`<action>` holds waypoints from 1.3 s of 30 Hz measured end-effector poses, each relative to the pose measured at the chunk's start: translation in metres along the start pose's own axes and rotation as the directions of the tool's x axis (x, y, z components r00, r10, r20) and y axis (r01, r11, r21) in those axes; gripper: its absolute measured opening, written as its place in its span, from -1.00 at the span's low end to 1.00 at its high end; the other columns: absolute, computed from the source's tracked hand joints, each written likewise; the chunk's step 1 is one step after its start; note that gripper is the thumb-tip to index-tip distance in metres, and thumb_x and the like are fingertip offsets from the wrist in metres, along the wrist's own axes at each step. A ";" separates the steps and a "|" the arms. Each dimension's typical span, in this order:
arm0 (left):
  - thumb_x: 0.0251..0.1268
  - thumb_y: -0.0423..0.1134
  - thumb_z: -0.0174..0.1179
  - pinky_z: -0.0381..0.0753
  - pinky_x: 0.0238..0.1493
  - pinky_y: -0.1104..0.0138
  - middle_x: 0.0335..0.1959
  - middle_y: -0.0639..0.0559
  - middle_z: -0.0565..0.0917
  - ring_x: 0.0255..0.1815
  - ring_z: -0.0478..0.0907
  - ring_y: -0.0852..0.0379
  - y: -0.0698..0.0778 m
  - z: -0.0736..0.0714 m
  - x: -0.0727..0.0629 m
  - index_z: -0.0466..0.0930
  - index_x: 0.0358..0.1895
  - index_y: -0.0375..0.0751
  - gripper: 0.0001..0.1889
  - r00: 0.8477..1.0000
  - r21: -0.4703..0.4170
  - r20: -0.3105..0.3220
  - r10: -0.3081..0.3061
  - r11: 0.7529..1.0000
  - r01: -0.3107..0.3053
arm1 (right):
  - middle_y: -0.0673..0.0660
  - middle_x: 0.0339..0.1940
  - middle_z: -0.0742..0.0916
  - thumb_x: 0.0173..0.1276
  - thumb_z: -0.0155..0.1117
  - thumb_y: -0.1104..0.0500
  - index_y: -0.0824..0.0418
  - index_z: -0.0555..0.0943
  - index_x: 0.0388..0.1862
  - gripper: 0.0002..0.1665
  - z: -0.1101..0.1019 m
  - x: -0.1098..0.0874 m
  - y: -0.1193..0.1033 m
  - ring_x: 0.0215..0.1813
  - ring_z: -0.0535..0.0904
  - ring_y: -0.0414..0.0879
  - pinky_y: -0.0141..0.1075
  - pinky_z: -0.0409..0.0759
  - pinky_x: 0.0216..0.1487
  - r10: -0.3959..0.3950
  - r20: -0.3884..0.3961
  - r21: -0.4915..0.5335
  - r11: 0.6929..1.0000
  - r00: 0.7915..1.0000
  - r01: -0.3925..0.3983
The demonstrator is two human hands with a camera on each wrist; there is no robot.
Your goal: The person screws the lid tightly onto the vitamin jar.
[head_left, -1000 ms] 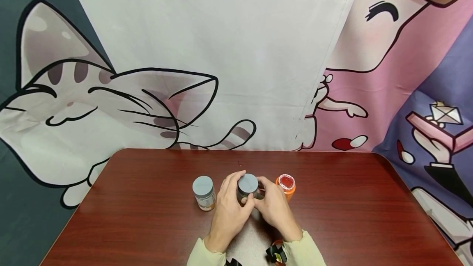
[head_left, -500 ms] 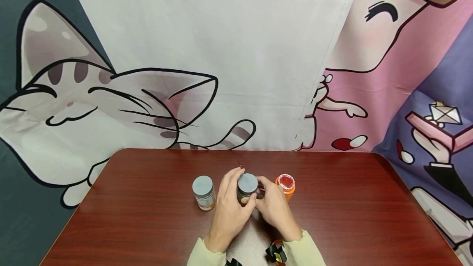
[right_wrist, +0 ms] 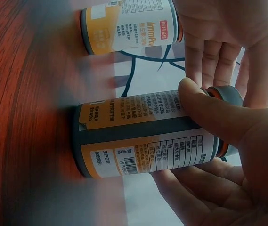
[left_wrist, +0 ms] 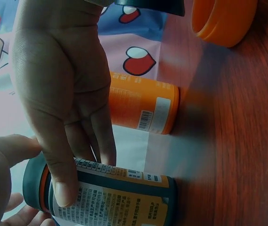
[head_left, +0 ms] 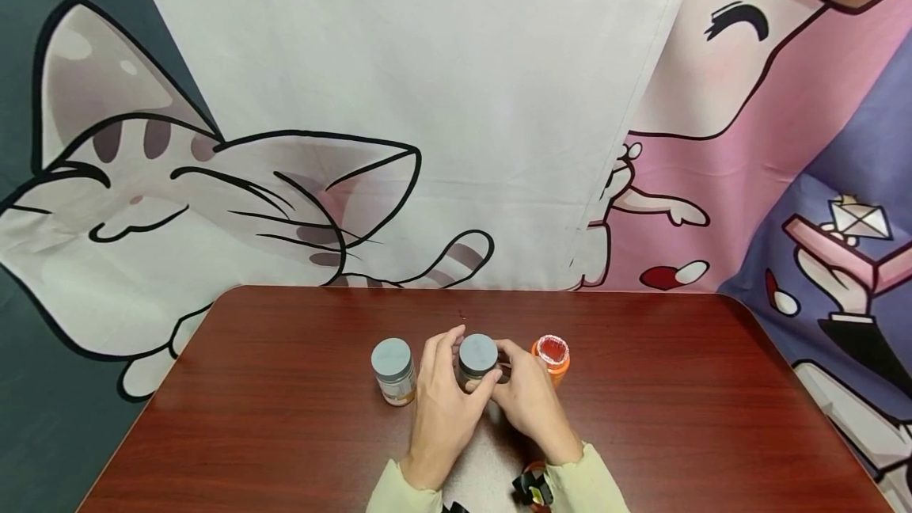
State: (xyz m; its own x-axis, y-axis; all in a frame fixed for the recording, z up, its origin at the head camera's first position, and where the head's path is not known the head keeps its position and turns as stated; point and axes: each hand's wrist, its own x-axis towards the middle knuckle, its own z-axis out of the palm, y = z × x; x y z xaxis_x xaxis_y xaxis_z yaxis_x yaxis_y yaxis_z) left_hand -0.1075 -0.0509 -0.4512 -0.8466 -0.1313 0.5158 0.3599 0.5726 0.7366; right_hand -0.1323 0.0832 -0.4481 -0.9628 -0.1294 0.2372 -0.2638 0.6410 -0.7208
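The middle bottle is between your two hands, upright, though you can't quite tell whether its base touches the worktop. Its greyish cap is on the neck, with a thin orange band showing just under it; whether the cap is loosened can't be made out.

Judging by how things lie, one bottle is done and one is in hand. The orange bottle, just beyond your right hand's fingers, stands without a cap, its top showing red inside a whitish rim; seal or contents, you can't tell. The orange cap beside your right wrist is likely its own. The second bottle, just outside your left hand, is capped and touched by neither hand, so both greyish caps remain to come off if they are meant to.

Your right hand grips the middle bottle's body, thumb pressed along the label and fingers wrapped round the opposite side. Your left hand is up at the cap, thumb at its edge on your side and fingers reaching past its far side, the index finger raised. You seem to be turning the cap, but whether those fingers pinch it or only surround it can't be told.

Beyond your hands and the worktop's far edge hangs a cartoon-printed backdrop.
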 end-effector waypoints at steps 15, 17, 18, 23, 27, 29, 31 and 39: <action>-0.05 -0.25 0.60 0.61 0.03 0.23 0.06 -0.01 0.55 0.05 0.56 0.10 -0.001 -0.002 0.001 0.49 0.28 -0.15 -0.26 0.999 0.006 0.032 -0.021 1.000 0.021 | 0.10 -0.17 0.80 -0.06 0.69 0.12 0.22 0.69 -0.02 -0.41 0.000 -0.001 -0.001 -0.16 0.73 -0.06 -0.15 0.67 -0.12 0.038 0.015 0.003 0.999 0.999 -0.038; -0.05 -0.25 0.60 0.61 0.04 0.22 0.06 -0.01 0.56 0.05 0.56 0.10 -0.002 -0.002 0.001 0.49 0.28 -0.15 -0.27 0.999 0.005 0.036 -0.014 1.000 0.014 | 0.10 -0.16 0.80 -0.06 0.70 0.12 0.22 0.69 -0.02 -0.41 0.000 -0.001 -0.002 -0.16 0.74 -0.05 -0.14 0.68 -0.11 0.043 0.017 0.008 0.999 0.999 -0.043; -0.04 -0.26 0.59 0.61 0.04 0.22 0.06 -0.01 0.56 0.06 0.56 0.09 -0.002 -0.002 0.001 0.49 0.28 -0.16 -0.27 0.999 0.004 0.037 -0.009 1.000 0.009 | 0.11 -0.16 0.80 -0.06 0.70 0.13 0.22 0.68 -0.02 -0.41 0.000 -0.001 -0.001 -0.16 0.74 -0.04 -0.13 0.68 -0.11 0.044 0.018 0.009 0.999 0.999 -0.044; -0.03 -0.27 0.57 0.60 0.03 0.18 0.09 -0.02 0.56 0.07 0.57 0.06 -0.002 -0.003 0.002 0.50 0.27 -0.19 -0.29 0.999 0.017 0.040 0.014 1.000 -0.015 | 0.13 -0.14 0.79 -0.06 0.70 0.13 0.22 0.68 -0.01 -0.40 0.000 0.000 -0.001 -0.15 0.74 -0.01 -0.11 0.68 -0.10 0.045 0.019 0.005 0.999 0.999 -0.045; -0.04 -0.28 0.56 0.59 0.03 0.17 0.11 -0.03 0.57 0.07 0.57 0.07 -0.002 -0.003 0.003 0.51 0.26 -0.19 -0.30 0.999 0.025 0.044 0.023 0.999 -0.024 | 0.11 -0.15 0.79 -0.05 0.70 0.14 0.21 0.68 -0.01 -0.42 0.000 0.000 -0.002 -0.15 0.74 -0.02 -0.11 0.68 -0.10 0.043 0.019 0.006 0.999 0.999 -0.043; -0.04 -0.29 0.56 0.59 0.02 0.17 0.12 -0.02 0.57 0.07 0.57 0.08 -0.002 -0.003 0.003 0.51 0.26 -0.20 -0.30 0.999 0.025 0.046 0.029 0.999 -0.030 | 0.11 -0.15 0.80 -0.05 0.70 0.14 0.21 0.69 -0.02 -0.42 -0.001 0.000 -0.002 -0.15 0.74 -0.03 -0.10 0.68 -0.10 0.042 0.019 0.009 0.999 0.999 -0.043; -0.05 -0.30 0.56 0.58 0.05 0.15 0.13 -0.02 0.57 0.09 0.56 0.08 -0.002 -0.003 0.003 0.51 0.26 -0.21 -0.30 0.998 0.026 0.047 0.037 0.999 -0.039 | 0.11 -0.15 0.80 -0.05 0.70 0.14 0.21 0.69 -0.02 -0.42 -0.001 -0.001 -0.002 -0.14 0.74 -0.02 -0.10 0.68 -0.10 0.043 0.018 0.011 0.999 0.999 -0.043; -0.06 -0.35 0.54 0.54 0.13 0.11 0.14 -0.03 0.57 0.15 0.55 0.06 -0.003 -0.002 0.002 0.50 0.27 -0.20 -0.29 0.997 0.017 0.048 0.066 0.998 -0.067 | 0.11 -0.12 0.79 -0.02 0.68 0.13 0.20 0.68 0.00 -0.43 -0.001 0.000 -0.002 -0.13 0.74 -0.01 -0.08 0.68 -0.09 0.037 0.022 0.015 0.999 0.999 -0.037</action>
State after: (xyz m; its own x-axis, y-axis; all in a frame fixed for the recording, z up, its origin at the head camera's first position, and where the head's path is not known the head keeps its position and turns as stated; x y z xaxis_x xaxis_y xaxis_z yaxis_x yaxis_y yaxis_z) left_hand -0.1096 -0.0550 -0.4517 -0.8391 -0.0540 0.5414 0.4090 0.5937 0.6930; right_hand -0.1315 0.0829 -0.4457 -0.9730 -0.1225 0.1957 -0.2284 0.6341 -0.7388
